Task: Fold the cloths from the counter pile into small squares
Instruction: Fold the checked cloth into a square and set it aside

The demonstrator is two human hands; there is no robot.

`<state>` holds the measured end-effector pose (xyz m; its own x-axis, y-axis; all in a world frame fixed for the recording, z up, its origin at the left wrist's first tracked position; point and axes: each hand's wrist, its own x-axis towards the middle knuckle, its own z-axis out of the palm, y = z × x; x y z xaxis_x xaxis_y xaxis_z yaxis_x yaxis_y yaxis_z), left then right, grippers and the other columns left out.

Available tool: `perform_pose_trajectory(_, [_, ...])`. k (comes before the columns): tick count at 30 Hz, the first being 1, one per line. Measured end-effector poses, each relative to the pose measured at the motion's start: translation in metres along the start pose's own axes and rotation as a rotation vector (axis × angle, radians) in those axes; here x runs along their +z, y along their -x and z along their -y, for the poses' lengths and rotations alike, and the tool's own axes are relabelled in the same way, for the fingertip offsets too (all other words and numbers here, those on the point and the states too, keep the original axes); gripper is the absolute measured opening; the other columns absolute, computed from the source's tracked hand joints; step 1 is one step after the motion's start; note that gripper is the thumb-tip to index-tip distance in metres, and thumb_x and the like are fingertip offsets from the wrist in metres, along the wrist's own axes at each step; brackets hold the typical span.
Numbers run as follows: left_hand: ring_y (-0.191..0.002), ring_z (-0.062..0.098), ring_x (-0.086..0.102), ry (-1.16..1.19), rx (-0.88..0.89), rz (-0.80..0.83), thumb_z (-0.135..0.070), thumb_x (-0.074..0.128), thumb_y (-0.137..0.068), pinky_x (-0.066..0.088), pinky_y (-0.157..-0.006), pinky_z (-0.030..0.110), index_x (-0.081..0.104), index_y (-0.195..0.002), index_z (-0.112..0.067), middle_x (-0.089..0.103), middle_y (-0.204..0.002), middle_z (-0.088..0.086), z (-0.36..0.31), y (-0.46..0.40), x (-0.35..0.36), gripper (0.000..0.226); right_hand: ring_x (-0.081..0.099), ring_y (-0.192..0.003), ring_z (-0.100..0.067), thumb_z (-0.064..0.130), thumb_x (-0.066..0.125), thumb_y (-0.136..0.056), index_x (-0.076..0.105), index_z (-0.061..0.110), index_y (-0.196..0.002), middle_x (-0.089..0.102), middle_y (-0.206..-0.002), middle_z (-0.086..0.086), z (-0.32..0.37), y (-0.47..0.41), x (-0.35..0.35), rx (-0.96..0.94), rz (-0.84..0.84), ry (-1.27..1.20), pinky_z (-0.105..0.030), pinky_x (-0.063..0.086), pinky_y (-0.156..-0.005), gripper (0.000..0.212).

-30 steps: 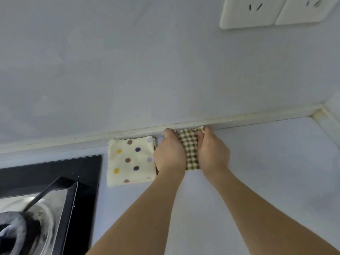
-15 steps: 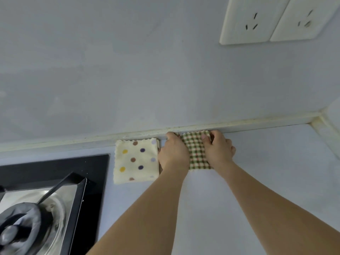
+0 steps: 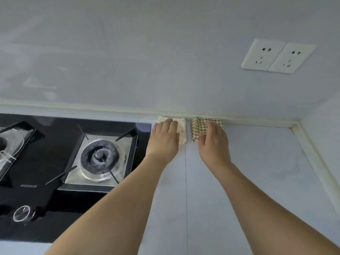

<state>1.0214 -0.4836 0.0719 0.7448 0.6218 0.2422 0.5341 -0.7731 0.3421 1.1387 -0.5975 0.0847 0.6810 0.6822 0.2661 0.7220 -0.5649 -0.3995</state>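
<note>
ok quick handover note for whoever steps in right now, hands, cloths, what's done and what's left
Left hand: flat, fingers straight, resting on the small cream folded cloth beside the black glass gas hob.
Right hand: flat on the small brown-and-cream checked folded cloth.
Both cloths lie side by side, apart, against the back edge of the pale counter.
Done: both look folded into small squares.
Left: no pile of unfolded cloths is in view; check for more.
</note>
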Motion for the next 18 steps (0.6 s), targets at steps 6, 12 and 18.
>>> perform_pose_trajectory(6, [-0.124, 0.032, 0.044, -0.102, 0.08, 0.03, -0.031, 0.028, -0.096, 0.034, -0.11, 0.044, 0.047, -0.134, -0.008, 0.046, -0.141, 0.012, 0.094, 0.07, -0.082, 0.048, 0.047, -0.123, -0.032, 0.015, 0.056, -0.09, 0.047, 0.002, -0.128, 0.051, -0.13, -0.016, 0.108, 0.068, 0.009, -0.084, 0.076, 0.008, -0.041, 0.037, -0.107, 0.041])
perform_pose_trajectory(12, [-0.13, 0.028, 0.041, -0.155, 0.118, -0.017, -0.027, 0.039, -0.101, 0.029, -0.114, 0.041, 0.041, -0.14, -0.012, 0.042, -0.145, 0.008, 0.193, 0.12, -0.159, 0.042, 0.042, -0.131, -0.027, 0.02, 0.053, -0.094, 0.042, 0.005, -0.136, 0.047, -0.139, -0.013, 0.229, 0.104, 0.029, -0.092, 0.149, -0.063, -0.037, 0.034, -0.111, 0.045])
perform_pose_trajectory(18, [-0.128, 0.028, 0.044, -0.123, 0.062, -0.002, -0.027, 0.042, -0.099, 0.032, -0.113, 0.044, 0.044, -0.139, -0.01, 0.046, -0.142, 0.009, 0.27, 0.163, -0.213, 0.043, 0.037, -0.135, -0.022, 0.023, 0.051, -0.096, 0.04, 0.013, -0.14, 0.043, -0.144, -0.005, 0.323, 0.128, 0.041, -0.115, 0.193, -0.095, -0.036, 0.031, -0.115, 0.047])
